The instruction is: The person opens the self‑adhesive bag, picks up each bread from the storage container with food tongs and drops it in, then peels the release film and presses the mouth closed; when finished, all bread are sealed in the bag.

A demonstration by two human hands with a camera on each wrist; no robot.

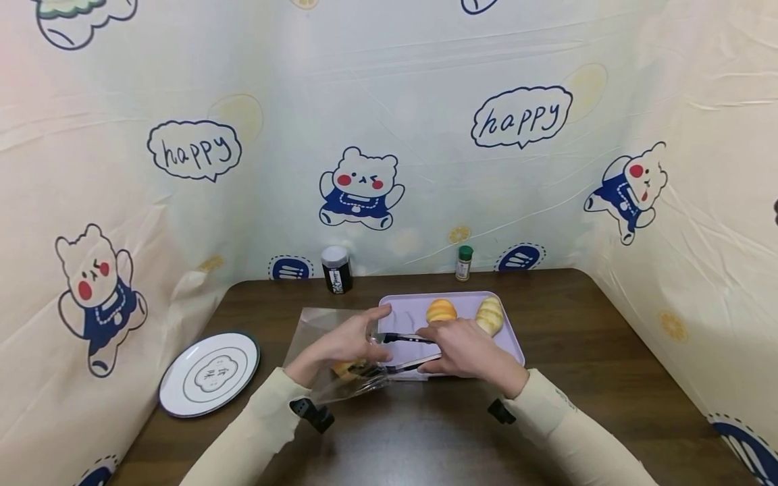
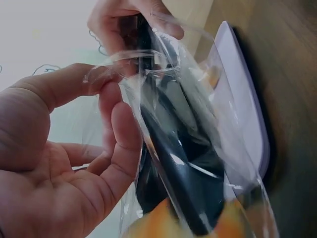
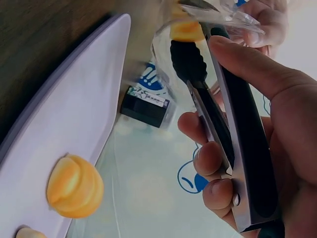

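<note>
My left hand point(image 1: 352, 337) pinches the rim of a clear plastic bag point(image 2: 198, 111) between thumb and fingers. In my right hand point(image 1: 464, 347) is a pair of metal tongs point(image 3: 247, 139) with black grips, gripped by the handles. Their black tips point(image 3: 189, 62) reach through the bag's mouth. An orange-yellow bread roll point(image 1: 346, 369) lies within the bag, right at the tong tips; whether they still clasp it I cannot tell. On the lilac tray point(image 1: 413, 317) sit an orange striped roll point(image 1: 440, 310) and a pale yellow twisted roll point(image 1: 489, 315), partly behind my right hand.
A white plate point(image 1: 182, 385) with a dark rim is at the table's left. Along the back edge stand a dark jar with a grey lid point(image 1: 337, 270) and a small green-capped bottle point(image 1: 464, 263). Printed cloth point(image 1: 413, 101) walls the table on three sides.
</note>
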